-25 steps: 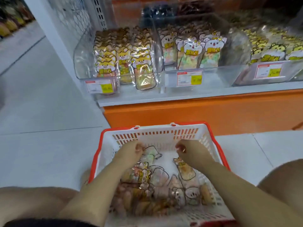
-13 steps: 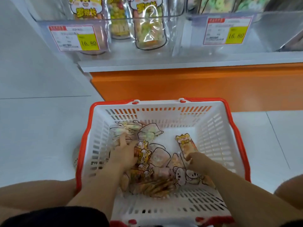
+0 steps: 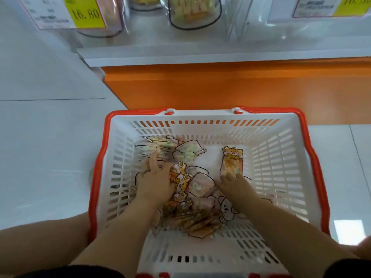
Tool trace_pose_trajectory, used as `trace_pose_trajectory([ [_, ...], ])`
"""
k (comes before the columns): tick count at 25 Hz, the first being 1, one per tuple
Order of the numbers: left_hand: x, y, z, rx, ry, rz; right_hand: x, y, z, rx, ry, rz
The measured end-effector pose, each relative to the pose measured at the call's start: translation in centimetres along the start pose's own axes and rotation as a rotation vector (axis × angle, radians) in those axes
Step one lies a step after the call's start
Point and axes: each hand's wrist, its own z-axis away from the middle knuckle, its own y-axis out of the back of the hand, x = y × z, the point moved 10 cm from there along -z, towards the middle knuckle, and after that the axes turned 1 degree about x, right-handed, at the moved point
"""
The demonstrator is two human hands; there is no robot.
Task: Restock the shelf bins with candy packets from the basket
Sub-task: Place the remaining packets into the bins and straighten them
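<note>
A white basket with a red rim [image 3: 202,125] stands on the floor in front of the shelf. Several candy packets [image 3: 200,185] lie heaped on its bottom. My left hand [image 3: 155,178] reaches into the left side, its fingers stretched over the pale packets [image 3: 160,144] at the far left and its thumb beside a flower-printed packet [image 3: 179,177]. My right hand [image 3: 235,186] is lower right of the heap, its fingertips touching the near end of a yellow tiger packet [image 3: 231,160] that lies apart. Neither hand has lifted a packet.
Above the basket runs the white shelf edge [image 3: 220,57] over an orange base panel [image 3: 220,87]. Clear bins [image 3: 195,13] with packets and yellow price tags [image 3: 86,14] sit on the shelf. Pale floor tiles [image 3: 50,137] lie to the left and right. My knees frame the basket.
The view has tilted down and closer to the basket. My left hand has slid toward the far-left packets. My right hand has moved to the tiger packet's near end.
</note>
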Motion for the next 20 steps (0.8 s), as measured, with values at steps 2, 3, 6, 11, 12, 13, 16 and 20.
trace_pose_trajectory([
  [2,0.0,-0.4,-0.1,0.010,0.005,-0.003,0.4,-0.1,-0.5,-0.058,0.005,0.091],
  [3,0.0,-0.5,-0.2,0.015,0.007,0.001,0.5,-0.3,-0.6,-0.081,0.024,0.142],
  [6,0.0,-0.9,-0.5,0.029,0.006,0.020,-0.5,-0.8,-0.3,-0.111,0.102,0.220],
  [11,0.3,-1.0,-0.4,-0.036,0.016,0.038,-0.6,-1.4,1.7,-0.210,0.033,-0.009],
  [12,0.4,-0.8,-0.3,-0.055,0.020,0.051,-0.3,-1.1,2.3,-0.214,0.012,-0.062],
  [13,0.5,-0.5,-0.1,-0.069,0.021,0.063,0.2,-0.5,2.9,-0.212,-0.009,-0.092],
  [16,0.9,0.6,0.6,-0.090,0.026,0.097,2.9,2.3,4.9,-0.204,-0.131,-0.249],
  [20,3.0,3.3,2.3,-0.087,-0.012,0.058,7.3,8.8,8.7,-0.046,-0.249,-0.490],
])
